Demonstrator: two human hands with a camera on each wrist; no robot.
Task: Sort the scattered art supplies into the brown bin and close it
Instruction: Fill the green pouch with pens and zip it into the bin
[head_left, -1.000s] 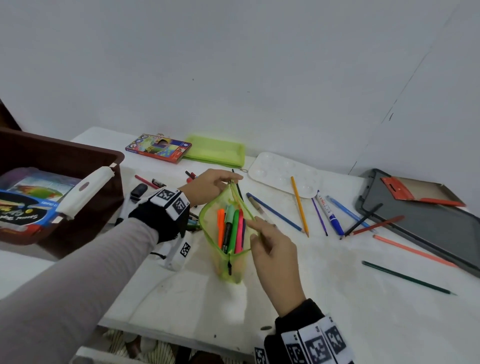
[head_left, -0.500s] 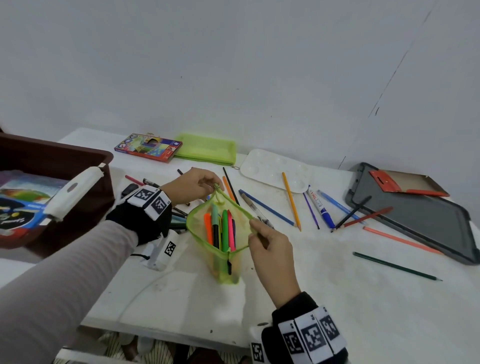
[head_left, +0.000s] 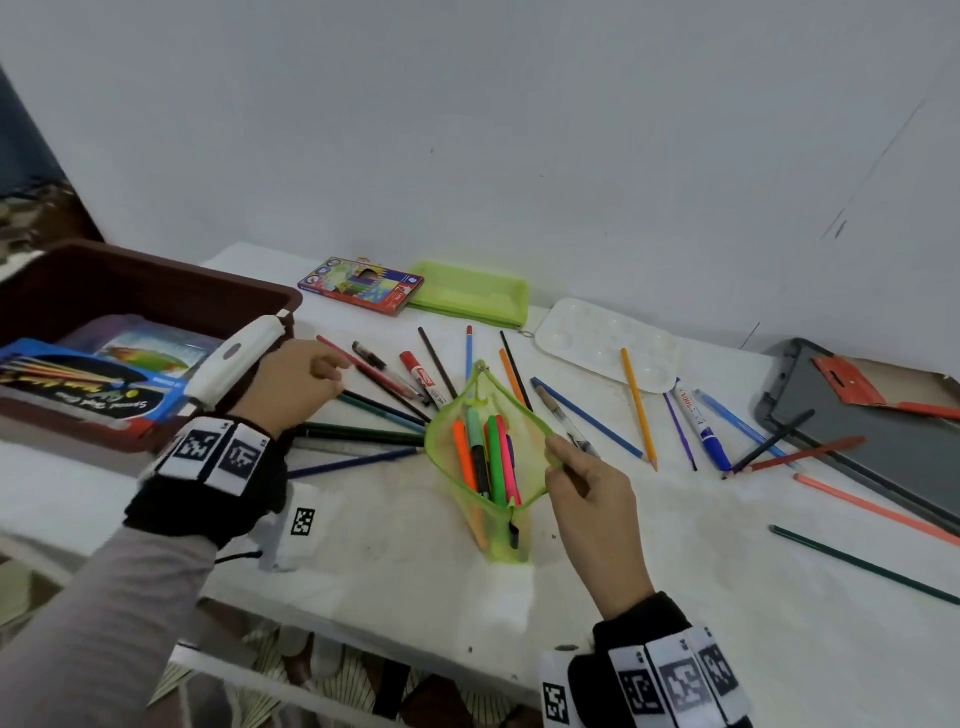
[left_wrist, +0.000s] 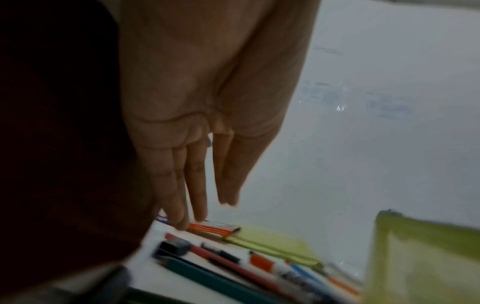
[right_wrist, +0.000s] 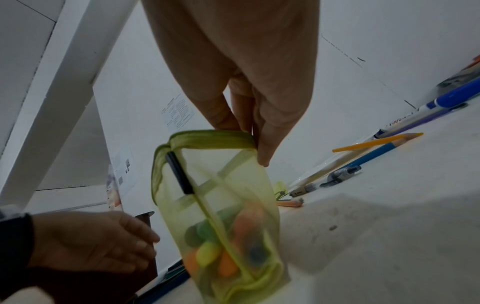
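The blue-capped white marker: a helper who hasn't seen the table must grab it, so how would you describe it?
Start at the white paint palette against the wall, then come toward the table's front edge from its right corner. The blue-capped white marker lies there between a thin purple pencil and a light blue pen. It is thicker than both, with red lettering on its white barrel.
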